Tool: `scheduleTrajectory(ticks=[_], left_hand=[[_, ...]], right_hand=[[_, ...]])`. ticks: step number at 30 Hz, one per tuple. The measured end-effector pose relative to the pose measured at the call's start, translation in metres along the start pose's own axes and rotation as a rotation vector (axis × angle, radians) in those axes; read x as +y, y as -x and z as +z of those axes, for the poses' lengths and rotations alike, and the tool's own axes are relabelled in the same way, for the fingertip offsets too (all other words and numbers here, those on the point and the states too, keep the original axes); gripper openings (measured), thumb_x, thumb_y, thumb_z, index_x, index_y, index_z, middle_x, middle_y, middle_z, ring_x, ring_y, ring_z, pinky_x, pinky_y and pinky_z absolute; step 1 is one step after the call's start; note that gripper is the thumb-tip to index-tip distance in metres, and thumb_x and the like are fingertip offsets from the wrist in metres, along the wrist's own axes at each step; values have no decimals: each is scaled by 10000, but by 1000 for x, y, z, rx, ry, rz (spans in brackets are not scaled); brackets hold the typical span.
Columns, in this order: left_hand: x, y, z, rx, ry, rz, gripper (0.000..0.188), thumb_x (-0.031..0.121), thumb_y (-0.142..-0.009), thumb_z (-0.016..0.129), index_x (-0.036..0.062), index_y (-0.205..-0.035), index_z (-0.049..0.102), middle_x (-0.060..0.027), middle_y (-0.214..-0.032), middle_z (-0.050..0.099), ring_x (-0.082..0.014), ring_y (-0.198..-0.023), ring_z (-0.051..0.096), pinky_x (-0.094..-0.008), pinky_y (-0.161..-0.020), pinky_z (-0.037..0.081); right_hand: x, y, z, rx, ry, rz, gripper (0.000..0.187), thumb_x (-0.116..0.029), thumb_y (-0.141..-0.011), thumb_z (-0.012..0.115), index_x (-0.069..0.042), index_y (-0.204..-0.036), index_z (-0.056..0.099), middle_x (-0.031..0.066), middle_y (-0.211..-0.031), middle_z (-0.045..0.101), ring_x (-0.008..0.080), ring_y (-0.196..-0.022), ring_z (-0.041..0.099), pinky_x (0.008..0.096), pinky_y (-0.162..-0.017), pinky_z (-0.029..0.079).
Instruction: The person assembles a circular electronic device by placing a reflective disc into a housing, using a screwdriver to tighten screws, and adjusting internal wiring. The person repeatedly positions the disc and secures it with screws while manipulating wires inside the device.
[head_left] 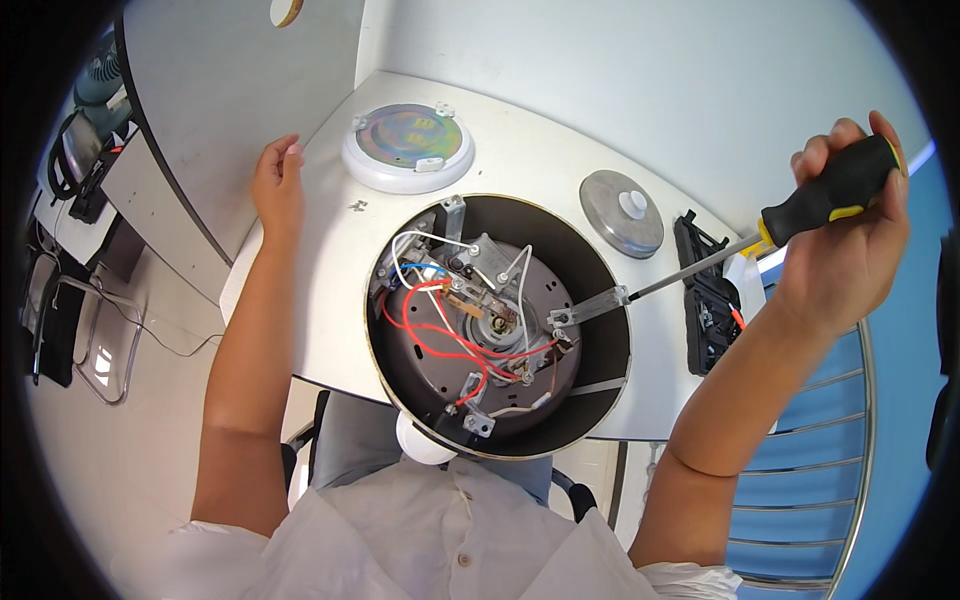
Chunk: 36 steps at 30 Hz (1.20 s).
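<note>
My right hand [840, 230] grips a screwdriver [830, 190] with a black and yellow handle. Its long shaft slants down to the left, and the tip meets a metal bracket [598, 303] at the right rim of a round appliance body [603, 390]. That body sits with its open underside up, showing red, white and blue wires [440, 328] and metal parts around the centre. To the left, my left hand [279, 185] is raised beside the table edge, holding nothing visible, its fingers loosely bent. Nearest to it is a round white base cover [400, 178] with a shiny iridescent plate.
A round metal lid [605, 222] with a white knob lies at the back right of the white table [520, 160]. Beside it is an open black tool case [697, 270]. A grey partition [230, 90] stands at left; metal railings [800, 463] are at lower right.
</note>
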<state>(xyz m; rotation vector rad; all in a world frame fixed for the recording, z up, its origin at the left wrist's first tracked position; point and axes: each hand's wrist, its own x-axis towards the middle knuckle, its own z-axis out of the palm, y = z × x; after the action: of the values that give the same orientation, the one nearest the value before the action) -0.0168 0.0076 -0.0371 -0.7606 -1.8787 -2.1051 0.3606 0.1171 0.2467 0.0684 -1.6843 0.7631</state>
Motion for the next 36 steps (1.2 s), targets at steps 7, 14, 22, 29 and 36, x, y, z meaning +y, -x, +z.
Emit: scheduleTrajectory(ticks=[7,14,22,29,36], left_hand=[[-1,1,-6,7,32,-25,273,210,-896,533,27,-1083,613,-56,-939,614,-130,-824,565,-253,-759,438],[-7,-2,4,-12,55,-31,272,218,-901,526,38,-1086,610,-49,-956,617,-141,-831,573,-258,-767,439],[-3,0,0,-8,63,-20,272,211,-898,529,27,-1080,613,-53,-950,614,-133,-826,566,-251,-764,438],[-5,-2,-3,-5,45,-16,273,206,-896,531,19,-1079,610,-53,-942,611,-131,-822,565,-248,-763,437],[0,-1,1,-15,45,-26,272,208,-897,527,23,-1079,611,-51,-947,610,-132,-833,568,-250,-769,436]], right_hand=[[8,-3,-1,40,-39,73,251,-179,-878,534,17,-1035,522,186,-1005,557,296,-883,631,367,-772,537],[2,-9,-12,-324,-520,202,412,-290,-900,488,17,-1173,471,132,-895,505,247,-753,507,343,-683,431],[6,-6,-8,-68,-192,-27,272,-165,-851,537,35,-1034,507,205,-1059,559,414,-956,601,493,-812,538],[3,-6,-3,-361,-436,82,369,-151,-912,475,18,-1235,418,153,-912,517,153,-657,520,247,-588,435],[-3,-15,-24,-334,-291,145,476,-174,-855,497,28,-1273,393,213,-1122,466,365,-1002,535,476,-874,489]])
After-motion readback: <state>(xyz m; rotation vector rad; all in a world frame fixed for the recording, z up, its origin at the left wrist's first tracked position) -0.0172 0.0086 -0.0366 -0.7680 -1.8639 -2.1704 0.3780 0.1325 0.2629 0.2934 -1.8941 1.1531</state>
